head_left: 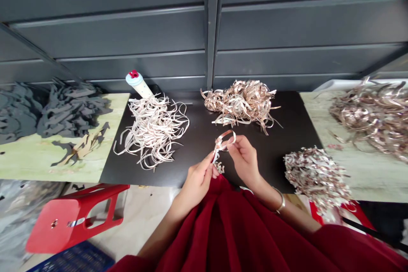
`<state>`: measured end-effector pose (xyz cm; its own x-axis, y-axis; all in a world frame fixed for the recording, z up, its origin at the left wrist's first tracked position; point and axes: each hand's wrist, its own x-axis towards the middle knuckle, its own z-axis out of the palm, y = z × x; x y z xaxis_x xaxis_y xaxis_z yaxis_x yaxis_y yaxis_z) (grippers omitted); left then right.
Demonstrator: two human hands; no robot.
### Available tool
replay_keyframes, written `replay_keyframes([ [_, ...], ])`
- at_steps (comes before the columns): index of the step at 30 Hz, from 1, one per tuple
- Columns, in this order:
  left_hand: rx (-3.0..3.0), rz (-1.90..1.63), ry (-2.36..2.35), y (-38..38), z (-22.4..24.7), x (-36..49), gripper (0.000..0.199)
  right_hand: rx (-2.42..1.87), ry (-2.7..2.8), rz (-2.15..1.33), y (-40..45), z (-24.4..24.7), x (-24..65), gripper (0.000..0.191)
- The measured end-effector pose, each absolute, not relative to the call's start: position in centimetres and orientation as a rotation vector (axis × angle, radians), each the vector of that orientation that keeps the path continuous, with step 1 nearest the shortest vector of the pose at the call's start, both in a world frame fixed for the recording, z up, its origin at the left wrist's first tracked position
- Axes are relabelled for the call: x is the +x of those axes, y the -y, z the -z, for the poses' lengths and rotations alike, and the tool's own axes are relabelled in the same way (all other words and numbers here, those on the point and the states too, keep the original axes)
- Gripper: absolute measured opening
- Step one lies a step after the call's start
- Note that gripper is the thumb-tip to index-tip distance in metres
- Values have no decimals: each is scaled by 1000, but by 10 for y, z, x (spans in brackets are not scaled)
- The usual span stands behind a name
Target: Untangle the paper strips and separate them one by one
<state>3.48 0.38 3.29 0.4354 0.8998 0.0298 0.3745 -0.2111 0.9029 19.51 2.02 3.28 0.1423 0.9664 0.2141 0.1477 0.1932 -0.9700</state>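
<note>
My left hand pinches a thin strap near the front edge of the black mat. Just to the right, my right hand grips the strap's looped, rose-gold end between thumb and fingers. A small crinkled metallic piece hangs under my left fingertips; whether it joins the strap I cannot tell. Behind my hands lies a heap of shiny rose-gold straps. To the left is a tangled pile of pale whitish straps. A mound of short metallic pieces sits at the right edge.
A pale bottle with a red cap leans behind the whitish pile. Dark grey cut pieces and tan scraps lie far left. More metallic straps are far right. A grey panelled wall stands behind; a red stool is below left.
</note>
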Motion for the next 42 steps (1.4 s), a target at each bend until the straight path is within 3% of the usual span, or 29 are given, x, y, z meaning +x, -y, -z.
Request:
replay_keyframes([
  [3, 1813, -711, -1154, -11, -18, 27, 38, -1067, 1039, -1111, -31, -17, 194, 7],
  [7, 1863, -614, -1271, -23, 8, 15, 28, -1240, 906, -1074, -43, 34, 198, 17],
  [12, 1880, -490, -1528, -32, 38, -12, 24, -1563, 1095, -989, -45, 101, 225, 15],
  [15, 1866, -498, -1678, -42, 49, -37, 24, -1681, 1385, -1046, -33, 124, 239, 7],
  [18, 1882, -486, -1825, -59, 58, -60, 24, -1749, 1727, -1112, -18, 139, 235, 11],
  [22, 1916, -458, -2019, -87, 71, -81, 28, -1790, 2096, -1160, -11, 154, 209, 18],
  [29, 1961, -312, -2098, -111, 112, -103, 31, -1641, 2420, -1324, -22, 152, 208, 8],
  [33, 1992, -234, -2012, -106, 131, -108, 28, -1699, 2353, -1343, -36, 146, 234, 12],
  [39, 2007, -228, -1914, -100, 134, -103, 30, -2061, 2040, -1022, -58, 149, 253, 31],
  [42, 1984, -287, -1920, -97, 125, -98, 29, -2117, 1930, -996, -55, 152, 255, 23],
])
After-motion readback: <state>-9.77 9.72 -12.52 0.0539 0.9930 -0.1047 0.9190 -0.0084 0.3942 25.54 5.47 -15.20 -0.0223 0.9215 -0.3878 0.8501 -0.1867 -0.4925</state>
